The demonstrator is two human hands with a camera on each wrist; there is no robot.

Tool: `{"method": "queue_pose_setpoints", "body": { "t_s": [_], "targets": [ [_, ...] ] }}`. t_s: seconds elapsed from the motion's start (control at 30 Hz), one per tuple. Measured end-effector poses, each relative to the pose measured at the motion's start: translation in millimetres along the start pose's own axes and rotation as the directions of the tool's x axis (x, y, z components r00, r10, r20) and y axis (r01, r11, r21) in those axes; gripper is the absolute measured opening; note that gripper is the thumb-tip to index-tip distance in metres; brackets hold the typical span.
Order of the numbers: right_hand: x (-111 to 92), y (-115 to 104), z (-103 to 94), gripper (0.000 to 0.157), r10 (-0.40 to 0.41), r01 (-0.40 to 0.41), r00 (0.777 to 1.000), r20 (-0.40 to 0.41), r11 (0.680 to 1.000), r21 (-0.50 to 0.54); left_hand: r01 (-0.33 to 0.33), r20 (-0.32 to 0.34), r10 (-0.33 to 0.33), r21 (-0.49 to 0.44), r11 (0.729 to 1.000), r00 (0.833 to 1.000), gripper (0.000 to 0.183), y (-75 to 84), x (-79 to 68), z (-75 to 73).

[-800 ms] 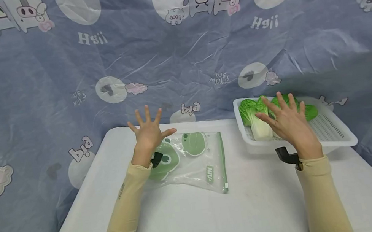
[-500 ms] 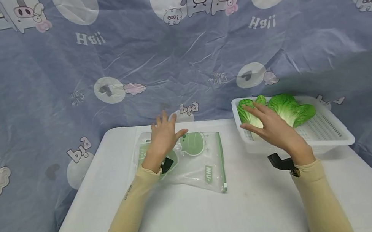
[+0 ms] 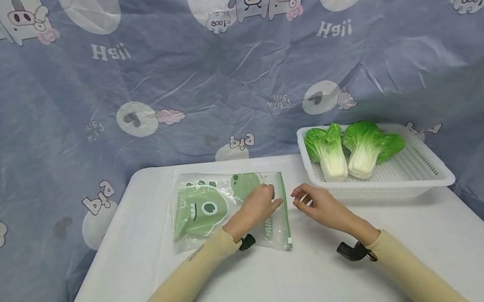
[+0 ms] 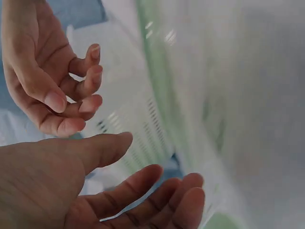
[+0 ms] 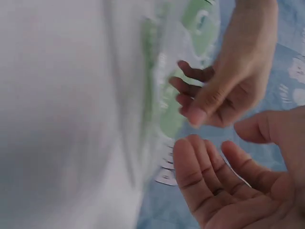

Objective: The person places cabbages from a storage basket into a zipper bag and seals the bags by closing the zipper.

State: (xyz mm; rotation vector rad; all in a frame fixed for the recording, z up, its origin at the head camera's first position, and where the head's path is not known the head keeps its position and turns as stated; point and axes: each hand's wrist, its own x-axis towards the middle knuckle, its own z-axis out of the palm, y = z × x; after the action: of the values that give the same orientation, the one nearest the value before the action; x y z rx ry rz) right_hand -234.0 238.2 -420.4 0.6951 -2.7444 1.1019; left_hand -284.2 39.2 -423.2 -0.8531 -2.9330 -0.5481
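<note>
A clear zip bag [image 3: 203, 207] printed with green cartoon dinosaurs lies flat on the white table. Over its right part is my left hand [image 3: 255, 208], fingers loosely bent and thumb apart, close to the green zip edge [image 3: 285, 206]. Just right of that edge hovers my right hand [image 3: 327, 210], its fingers and thumb softly curved towards the bag. Both wrist views show the thumbs spaced from the fingers, with nothing gripped. In the left wrist view the bag's green strip [image 4: 159, 71] passes beyond the fingertips.
Two heads of leafy cabbage, one on the left [image 3: 332, 155] and one on the right [image 3: 365, 152], lie in a white perforated basket [image 3: 425, 182] at the back right. A patterned blue-grey cloth [image 3: 216, 84] hangs behind the white table [image 3: 284, 285].
Both hands, earlier spread wide and raised, have come down and inward to the bag's zip edge, their fingers now bent. The right hand has moved off the basket, showing both cabbages.
</note>
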Motion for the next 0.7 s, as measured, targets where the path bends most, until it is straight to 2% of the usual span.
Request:
{"method": "queue_pose_setpoints", "body": {
  "t_s": [0.13, 0.3, 0.43, 0.7],
  "targets": [
    [-10.0, 20.6, 18.4, 0.015, 0.086, -0.093, 0.995, 0.052, 0.984, 0.151, 0.014, 0.029, -0.012, -0.073, 0.997, 1.0, 0.028, 2.0, 2.0, 23.7],
    [-18.8, 34.1, 32.2, 0.011, 0.117, -0.133, 0.989, 0.086, 0.968, 0.212, 0.013, 0.021, -0.011, -0.108, 0.994, 1.0, 0.029, 2.8, 1.0, 40.5],
    [-21.6, 35.3, 35.7, 0.01, 0.164, -0.18, 0.982, 0.091, 0.96, 0.215, 0.014, 0.02, -0.011, -0.12, 0.993, 1.0, 0.028, 2.5, 0.7, 44.3],
    [-21.5, 37.5, 37.8, 0.015, 0.193, -0.212, 0.976, 0.101, 0.949, 0.234, 0.035, 0.068, -0.024, -0.156, 0.987, 0.997, 0.02, 3.1, -1.0, 38.9]
  ]
}}
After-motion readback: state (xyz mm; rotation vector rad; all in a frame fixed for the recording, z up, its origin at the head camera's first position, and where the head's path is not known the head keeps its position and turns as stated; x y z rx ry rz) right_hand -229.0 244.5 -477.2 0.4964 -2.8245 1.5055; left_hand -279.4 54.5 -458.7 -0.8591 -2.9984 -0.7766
